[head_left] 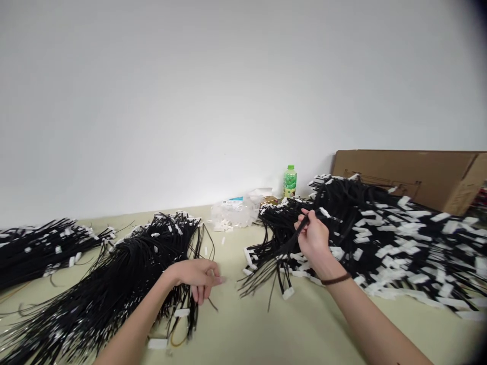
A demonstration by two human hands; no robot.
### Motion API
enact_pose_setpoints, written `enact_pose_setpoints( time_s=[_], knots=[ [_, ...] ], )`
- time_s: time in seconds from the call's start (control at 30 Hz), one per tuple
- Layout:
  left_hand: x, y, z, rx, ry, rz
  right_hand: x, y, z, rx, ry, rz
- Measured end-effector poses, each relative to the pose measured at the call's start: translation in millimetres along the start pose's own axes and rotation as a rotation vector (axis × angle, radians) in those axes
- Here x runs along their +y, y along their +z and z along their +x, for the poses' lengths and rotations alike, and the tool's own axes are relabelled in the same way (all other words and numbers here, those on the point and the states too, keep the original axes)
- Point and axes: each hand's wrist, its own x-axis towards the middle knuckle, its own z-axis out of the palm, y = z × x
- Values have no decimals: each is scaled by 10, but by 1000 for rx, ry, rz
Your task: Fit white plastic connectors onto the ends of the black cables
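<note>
My right hand [314, 234] is closed around a black wire harness [291, 244] with a white connector at its upper end; the loose wire ends fan out down and to the left. Beneath and beside it lies a big heap of black harnesses [353, 218] with many white connectors and tags. My left hand [200, 279] hovers at the right edge of another pile of black wires [129, 268], its fingers apart and pointing down, with nothing seen in its grasp. Several strands hang just under the left fingers, beside a white tag [181, 313].
A clear plastic bag [234, 213] with small white pieces lies by the wall. Behind the right heap stand a green-capped bottle [289, 181] and a cardboard box [399, 175]. More black wires [38, 246] lie far left on the pale green table [243, 334].
</note>
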Motion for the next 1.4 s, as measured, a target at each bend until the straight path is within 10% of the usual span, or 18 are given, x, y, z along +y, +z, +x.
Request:
enact_pose_setpoints(
  time_s=[0.23,0.47,0.7,0.97,1.4],
  knots=[
    [-128,-198,-116,180,-347,197,161,28,-95,-210,122,-196],
    [71,-226,215,660,-17,559,341,92,-269,-536,176,-426],
    [142,-242,894,720,208,459,511,95,-445,-807,235,-621],
    [5,-244,850,825,308,78,708,67,-644,-1052,153,-742],
    [161,248,550,826,416,-1171,750,54,-820,-1033,96,-809]
  ],
)
